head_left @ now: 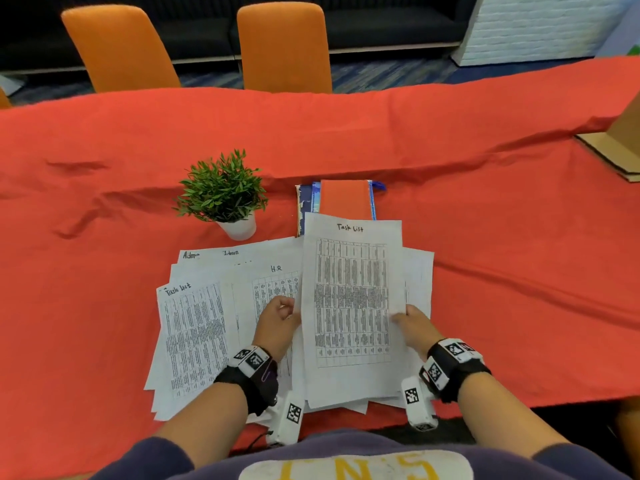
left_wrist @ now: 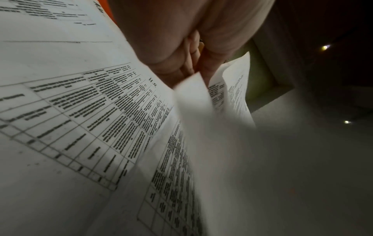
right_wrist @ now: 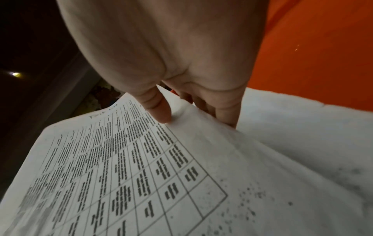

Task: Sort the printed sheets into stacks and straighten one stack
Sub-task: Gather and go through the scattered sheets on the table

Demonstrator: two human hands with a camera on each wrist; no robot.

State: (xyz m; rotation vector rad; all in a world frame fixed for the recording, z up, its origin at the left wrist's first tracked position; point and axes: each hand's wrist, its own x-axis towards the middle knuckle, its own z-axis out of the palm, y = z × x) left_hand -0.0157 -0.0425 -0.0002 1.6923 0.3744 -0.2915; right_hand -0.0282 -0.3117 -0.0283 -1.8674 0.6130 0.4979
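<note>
A white printed sheet headed "Task List" is pinched at its right edge by the right hand and gripped at its left edge by the left hand, raised over loose printed sheets on the red-clothed table.

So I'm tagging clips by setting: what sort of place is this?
Probably an office meeting room: a long table under a red cloth, orange chairs along it, printed sheets headed Task List and H.R.

Thin matt paper sheet between my fingers, ink speckled on it; wrinkled red cloth over the tabletop; smooth white pot; fuzzy orange chair fabric.
</note>
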